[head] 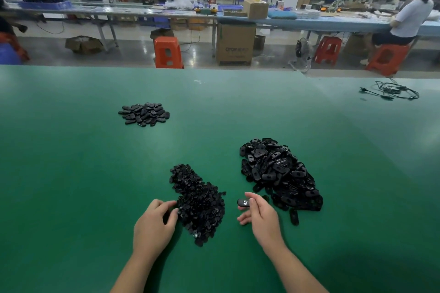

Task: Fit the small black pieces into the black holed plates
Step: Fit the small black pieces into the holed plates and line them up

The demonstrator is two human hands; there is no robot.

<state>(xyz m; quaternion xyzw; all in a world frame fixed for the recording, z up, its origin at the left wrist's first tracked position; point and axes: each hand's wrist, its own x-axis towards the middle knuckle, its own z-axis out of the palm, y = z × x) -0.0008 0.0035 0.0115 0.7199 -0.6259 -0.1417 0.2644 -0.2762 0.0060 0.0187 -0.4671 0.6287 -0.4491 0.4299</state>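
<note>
The right hand (pixel 258 215) is pinching one glossy black oval holed plate (pixel 243 202); the left hand's (pixel 154 221) curled fingers are touching the heap of small black pieces (pixel 198 200), its grip unclear. A tangled black cable (pixel 390 90) is lying by the green counter's (pixel 71 173) far right edge, orange plastic stools (pixel 167 51) beyond.

On the worktop (pixel 71 173), the heap of small pieces (pixel 198 202) lies at six o'clock, with the heap of holed plates (pixel 278 173) just beside it at three o'clock. A smaller pile (pixel 144 114) sits well apart at eleven o'clock. A cable (pixel 392 90) lies at two o'clock near the far edge.
</note>
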